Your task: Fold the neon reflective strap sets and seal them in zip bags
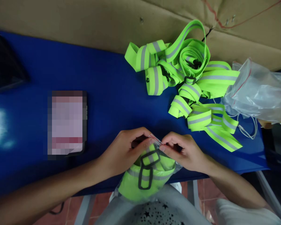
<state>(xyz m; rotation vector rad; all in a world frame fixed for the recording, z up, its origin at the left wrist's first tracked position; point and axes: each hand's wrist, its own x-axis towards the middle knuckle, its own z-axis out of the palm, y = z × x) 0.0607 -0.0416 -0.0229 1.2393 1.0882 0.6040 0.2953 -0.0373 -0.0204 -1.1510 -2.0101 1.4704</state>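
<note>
My left hand (127,150) and my right hand (184,150) meet at the near edge of the blue table (112,93). Both pinch the top edge of a clear plastic bag (154,179). The bag holds a folded neon-green reflective strap with black buckles (147,170) and hangs down over my lap. The fingertips of both hands press together on the bag's mouth, which shows a thin red line.
A loose pile of neon-green reflective straps (189,78) lies at the back right of the table. Clear plastic bags (257,90) and a white cable (248,131) sit at the right edge. A phone (66,123) lies at left, a dark object (4,68) at far left. Cardboard (84,22) stands behind.
</note>
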